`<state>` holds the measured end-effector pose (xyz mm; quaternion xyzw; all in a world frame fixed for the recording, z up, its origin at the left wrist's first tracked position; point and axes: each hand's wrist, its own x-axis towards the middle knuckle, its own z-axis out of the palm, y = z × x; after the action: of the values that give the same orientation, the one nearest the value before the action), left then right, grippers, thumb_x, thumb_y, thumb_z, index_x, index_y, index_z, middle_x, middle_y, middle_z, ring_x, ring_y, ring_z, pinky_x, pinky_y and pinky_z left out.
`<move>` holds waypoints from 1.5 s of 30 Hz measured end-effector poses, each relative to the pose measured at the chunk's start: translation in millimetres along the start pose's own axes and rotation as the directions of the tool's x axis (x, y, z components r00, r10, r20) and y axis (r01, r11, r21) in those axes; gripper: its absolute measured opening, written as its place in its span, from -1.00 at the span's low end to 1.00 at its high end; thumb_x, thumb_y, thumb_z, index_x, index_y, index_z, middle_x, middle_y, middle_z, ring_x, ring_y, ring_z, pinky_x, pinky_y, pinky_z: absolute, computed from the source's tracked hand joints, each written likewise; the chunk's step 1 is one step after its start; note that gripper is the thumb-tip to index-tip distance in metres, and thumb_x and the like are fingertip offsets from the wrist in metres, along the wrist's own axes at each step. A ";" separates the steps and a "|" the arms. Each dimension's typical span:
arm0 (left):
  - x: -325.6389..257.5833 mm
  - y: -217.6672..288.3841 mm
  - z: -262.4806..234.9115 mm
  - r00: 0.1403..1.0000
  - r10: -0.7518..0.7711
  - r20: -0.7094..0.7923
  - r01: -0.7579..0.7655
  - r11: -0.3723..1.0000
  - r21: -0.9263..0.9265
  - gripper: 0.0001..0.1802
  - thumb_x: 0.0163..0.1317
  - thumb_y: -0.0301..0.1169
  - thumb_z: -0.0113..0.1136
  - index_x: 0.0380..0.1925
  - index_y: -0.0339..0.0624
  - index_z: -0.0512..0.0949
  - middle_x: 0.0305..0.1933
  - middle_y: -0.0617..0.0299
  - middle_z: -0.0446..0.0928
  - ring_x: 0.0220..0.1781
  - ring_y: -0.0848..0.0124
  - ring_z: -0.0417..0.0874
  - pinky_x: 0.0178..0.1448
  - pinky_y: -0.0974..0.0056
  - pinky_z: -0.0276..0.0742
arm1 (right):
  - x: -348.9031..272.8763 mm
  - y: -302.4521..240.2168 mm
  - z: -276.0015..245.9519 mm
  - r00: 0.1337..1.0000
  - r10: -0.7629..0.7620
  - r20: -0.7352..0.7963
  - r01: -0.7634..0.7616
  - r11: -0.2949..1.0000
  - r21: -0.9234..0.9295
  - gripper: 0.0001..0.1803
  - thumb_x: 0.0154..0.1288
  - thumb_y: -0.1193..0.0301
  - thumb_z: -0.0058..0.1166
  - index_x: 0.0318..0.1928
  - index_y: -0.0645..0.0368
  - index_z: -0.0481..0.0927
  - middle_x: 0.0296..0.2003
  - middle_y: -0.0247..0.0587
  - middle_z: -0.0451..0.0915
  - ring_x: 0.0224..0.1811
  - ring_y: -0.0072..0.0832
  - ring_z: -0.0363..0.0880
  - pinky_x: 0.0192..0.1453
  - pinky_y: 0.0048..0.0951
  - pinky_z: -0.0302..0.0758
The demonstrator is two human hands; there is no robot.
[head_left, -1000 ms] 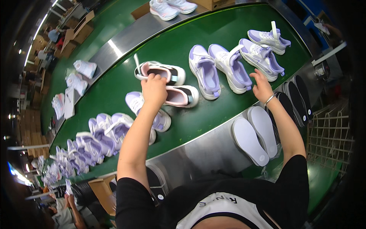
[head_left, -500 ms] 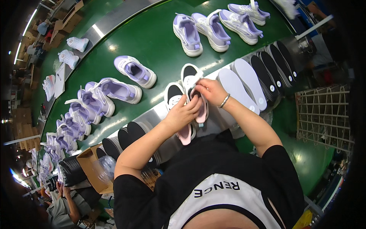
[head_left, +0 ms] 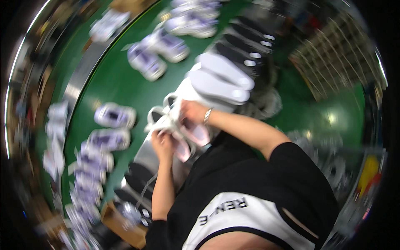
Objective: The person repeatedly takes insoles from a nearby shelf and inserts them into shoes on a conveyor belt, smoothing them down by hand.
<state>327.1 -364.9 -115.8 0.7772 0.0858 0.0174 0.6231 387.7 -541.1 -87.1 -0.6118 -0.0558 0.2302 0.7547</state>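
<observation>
Pair of white-and-pink shoes (head_left: 177, 127), pink soles toward the person, left hand (head_left: 163, 141) and right hand (head_left: 191, 113) each gripping one, white insoles (head_left: 223, 81) beside, cardboard box (head_left: 121, 223) contents blurred.

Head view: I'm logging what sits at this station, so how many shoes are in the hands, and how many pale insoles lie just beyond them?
pink-soled shoes, held between left hand and right hand: 2
pale insoles: 2
Total: 4
The black insoles beyond are too blurred to count.
</observation>
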 end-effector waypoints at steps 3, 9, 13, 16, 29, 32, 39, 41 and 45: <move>5.5 -2.5 -1.9 0.999 0.026 0.034 -0.025 1.000 -0.008 -0.70 -0.01 -0.52 -0.11 -0.22 -0.41 0.33 -0.23 0.03 0.44 -0.21 0.29 0.46 -0.13 0.31 0.38 | 1.5 21.7 -2.2 0.906 -0.420 0.063 0.395 0.780 -0.486 -0.87 -0.18 0.48 -0.05 -0.54 0.24 0.52 -0.50 -0.11 0.47 -0.40 -0.19 0.41 -0.24 -0.32 0.37; -16.5 21.2 8.9 0.937 0.347 -0.046 -0.329 0.918 0.224 -0.48 0.07 -0.44 -0.03 -0.01 -0.43 0.06 0.03 -0.16 0.18 -0.07 0.19 0.37 -0.01 0.23 0.33 | -110.3 1.6 -8.4 0.782 -0.604 -0.154 0.229 0.507 -0.831 -0.66 -0.01 0.40 0.00 -0.15 0.16 0.39 -0.16 -0.15 0.36 -0.10 -0.25 0.33 -0.04 -0.32 0.32; -41.2 69.6 42.4 0.595 0.788 0.156 -0.699 0.413 0.584 -0.43 0.06 -0.45 0.02 0.02 -0.39 0.02 0.14 -0.19 -0.01 0.10 0.05 0.19 0.12 0.09 0.18 | -183.5 30.6 -59.2 0.676 -0.618 -0.402 0.023 0.563 -0.826 -0.75 -0.02 0.41 -0.04 -0.25 0.18 0.44 -0.21 -0.15 0.40 -0.15 -0.23 0.36 -0.06 -0.33 0.31; -63.3 96.0 88.2 0.398 0.847 0.352 -0.884 0.251 0.394 -0.42 0.05 -0.46 0.03 0.03 -0.35 0.02 0.15 -0.19 -0.02 0.16 0.00 0.10 0.16 0.03 0.10 | -260.9 51.3 -102.6 0.485 -0.439 -0.756 -0.157 0.807 -0.569 -0.79 0.02 0.43 -0.08 -0.28 0.19 0.46 -0.27 -0.11 0.43 -0.17 -0.21 0.37 -0.05 -0.32 0.31; -234.1 82.9 326.6 0.376 0.119 0.919 -0.829 0.487 0.276 -0.48 -0.05 -0.52 0.04 -0.01 -0.23 0.18 0.13 -0.03 0.07 0.12 0.05 0.18 0.01 0.08 0.26 | -783.5 170.2 -270.4 -0.667 -0.069 -0.741 -0.583 0.668 0.463 -0.66 0.01 0.37 -0.02 -0.16 0.25 0.40 -0.22 0.08 0.43 -0.12 -0.08 0.37 -0.07 -0.25 0.33; -267.9 80.7 362.0 0.144 0.083 0.986 -0.865 0.495 0.085 -0.50 -0.02 -0.45 0.03 -0.01 -0.21 0.19 0.12 -0.05 0.08 0.08 0.06 0.23 -0.09 0.09 0.32 | -860.7 185.4 -294.1 -0.690 -0.001 -0.724 -0.627 0.500 0.597 -0.55 0.00 0.35 0.03 -0.07 0.23 0.33 -0.17 0.08 0.40 -0.09 -0.08 0.35 -0.02 -0.26 0.31; -328.9 131.3 451.5 0.222 -0.062 0.973 -0.828 0.515 0.221 -0.56 -0.03 -0.53 0.00 -0.06 -0.26 0.23 0.12 0.01 0.10 0.06 0.14 0.24 -0.12 0.20 0.35 | -930.1 221.3 -306.3 -0.722 0.130 -0.679 -0.560 0.466 0.685 -0.51 -0.05 0.36 0.09 -0.03 0.08 0.35 -0.15 -0.05 0.42 -0.08 -0.11 0.37 -0.05 -0.26 0.35; -336.4 136.1 470.4 0.190 -0.057 0.980 -0.848 0.494 0.193 -0.56 -0.02 -0.54 -0.01 -0.06 -0.26 0.24 0.12 0.01 0.10 0.05 0.16 0.26 -0.12 0.22 0.35 | -946.7 232.6 -310.2 -0.664 0.244 -0.706 -0.566 0.452 0.689 -0.61 0.00 0.29 0.04 -0.10 0.07 0.41 -0.17 -0.05 0.44 -0.12 -0.13 0.40 -0.08 -0.25 0.36; -353.4 135.4 503.2 0.126 -0.038 0.991 -0.793 0.597 0.124 -0.57 0.00 -0.56 -0.01 -0.05 -0.27 0.24 0.07 0.02 0.17 0.01 0.23 0.31 -0.12 0.28 0.35 | -946.0 224.6 -308.6 -0.784 0.094 -0.614 -0.443 0.610 0.658 -0.79 0.07 0.31 -0.08 -0.31 0.12 0.49 -0.35 -0.03 0.49 -0.25 -0.12 0.44 -0.20 -0.19 0.38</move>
<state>61.6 -933.9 -68.1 0.7683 -0.5293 -0.3055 0.1903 -401.9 -1178.8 -189.3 -0.4869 0.8562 -0.1243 0.1203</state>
